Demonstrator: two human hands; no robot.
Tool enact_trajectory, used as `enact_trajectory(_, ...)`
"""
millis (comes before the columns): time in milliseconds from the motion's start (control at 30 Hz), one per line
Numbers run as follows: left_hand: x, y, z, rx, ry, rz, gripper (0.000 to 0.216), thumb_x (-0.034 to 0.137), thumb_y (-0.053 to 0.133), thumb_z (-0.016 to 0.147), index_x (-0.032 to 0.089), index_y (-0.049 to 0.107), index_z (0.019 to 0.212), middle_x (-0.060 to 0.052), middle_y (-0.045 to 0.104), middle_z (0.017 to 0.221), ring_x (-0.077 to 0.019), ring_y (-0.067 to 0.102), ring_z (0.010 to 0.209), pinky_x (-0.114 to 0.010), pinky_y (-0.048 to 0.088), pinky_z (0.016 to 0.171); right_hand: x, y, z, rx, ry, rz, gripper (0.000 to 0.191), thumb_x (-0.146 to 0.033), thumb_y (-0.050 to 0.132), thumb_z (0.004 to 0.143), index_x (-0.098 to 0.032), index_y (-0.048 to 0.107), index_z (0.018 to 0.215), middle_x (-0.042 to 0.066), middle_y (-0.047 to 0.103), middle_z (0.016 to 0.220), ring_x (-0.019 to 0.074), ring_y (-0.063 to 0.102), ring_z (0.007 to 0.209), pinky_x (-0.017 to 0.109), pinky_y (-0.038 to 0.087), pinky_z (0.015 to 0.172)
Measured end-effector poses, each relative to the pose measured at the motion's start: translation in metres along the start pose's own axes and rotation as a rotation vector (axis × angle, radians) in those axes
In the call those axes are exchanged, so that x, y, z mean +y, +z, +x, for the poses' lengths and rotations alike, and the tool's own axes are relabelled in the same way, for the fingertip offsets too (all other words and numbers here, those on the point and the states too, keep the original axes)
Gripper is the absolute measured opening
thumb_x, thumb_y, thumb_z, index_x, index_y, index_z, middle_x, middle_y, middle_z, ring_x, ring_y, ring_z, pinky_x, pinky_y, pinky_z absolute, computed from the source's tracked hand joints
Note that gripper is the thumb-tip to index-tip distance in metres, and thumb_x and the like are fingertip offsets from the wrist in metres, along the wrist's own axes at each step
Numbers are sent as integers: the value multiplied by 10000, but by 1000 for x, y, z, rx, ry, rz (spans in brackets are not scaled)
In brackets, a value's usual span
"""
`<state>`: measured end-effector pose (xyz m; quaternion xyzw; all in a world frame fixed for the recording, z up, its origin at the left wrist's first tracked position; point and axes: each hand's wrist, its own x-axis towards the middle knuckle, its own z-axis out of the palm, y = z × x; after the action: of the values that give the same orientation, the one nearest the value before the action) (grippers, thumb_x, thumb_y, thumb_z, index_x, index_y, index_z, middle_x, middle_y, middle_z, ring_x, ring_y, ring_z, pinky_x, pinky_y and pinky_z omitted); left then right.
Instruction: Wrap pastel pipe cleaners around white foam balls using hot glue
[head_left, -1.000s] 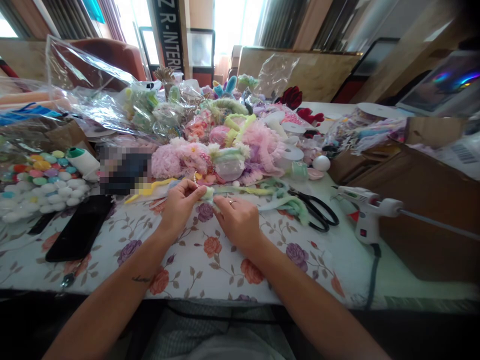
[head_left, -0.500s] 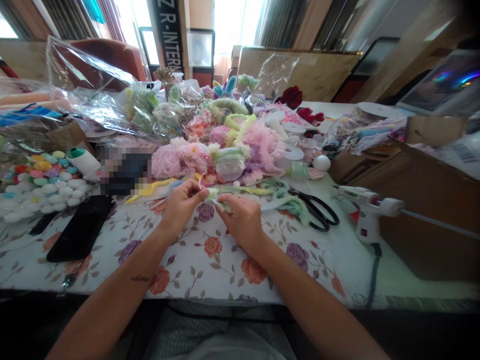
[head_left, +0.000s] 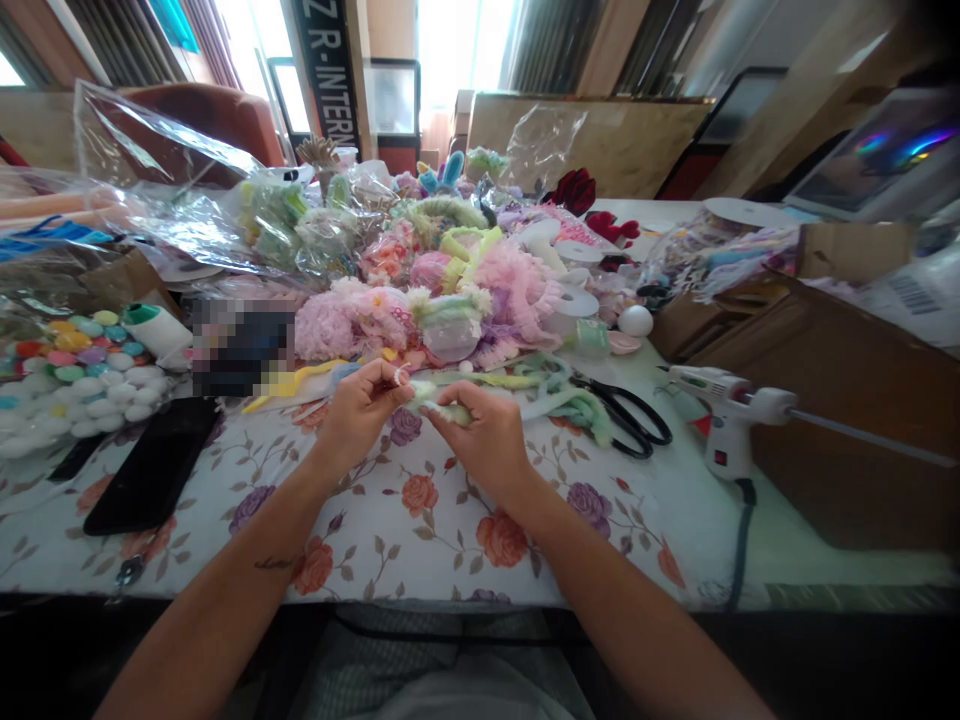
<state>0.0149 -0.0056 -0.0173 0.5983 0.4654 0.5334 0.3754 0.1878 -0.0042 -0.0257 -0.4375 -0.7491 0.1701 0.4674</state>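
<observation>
Both my hands meet over the floral tablecloth near the table's middle. My left hand is closed, pinching one end of a fuzzy pale green pipe cleaner. My right hand is closed too, with thumb and fingers pressed on the same fuzzy green piece just to the right. The piece runs between the two hands, a little above the cloth. What the fingertips do to it is too small to make out.
Black scissors and a white glue gun lie to the right. A black phone and a bag of coloured pom-poms sit left. Pink and green fluffy craft pieces pile up behind. A brown cardboard box stands far right.
My right hand has turned from lying flat to pinching the green piece with raised fingers. Both hands stay in the same spot; the view shifted slightly.
</observation>
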Motion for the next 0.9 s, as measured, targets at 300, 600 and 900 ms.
enact_trajectory(300, -1, 0, 1, -12, 7, -88, 240, 340, 747, 723, 173, 576, 710, -3, 583, 801, -130, 534, 763, -251, 443, 716, -9, -8, 7, -70, 307, 353, 396, -499, 769, 669, -193, 526, 602, -53, 459, 556, 89, 360, 509, 243, 307, 511)
enact_trajectory(600, 2, -1, 2, -71, -3, -99, 238, 347, 768, 705, 166, 613, 704, -20, 601, 784, -122, 527, 689, -242, 436, 623, -7, -13, 11, -189, 479, 564, 449, -460, 848, 542, -196, 486, 571, -80, 395, 508, 74, 331, 484, 240, 252, 466)
enact_trajectory(900, -1, -2, 1, -119, -58, -241, 217, 304, 786, 697, 164, 621, 701, -26, 630, 836, -123, 553, 731, -237, 445, 648, 0, -15, 10, -365, 632, 711, 442, -411, 850, 558, -207, 459, 582, -98, 353, 478, 62, 299, 445, 219, 220, 421)
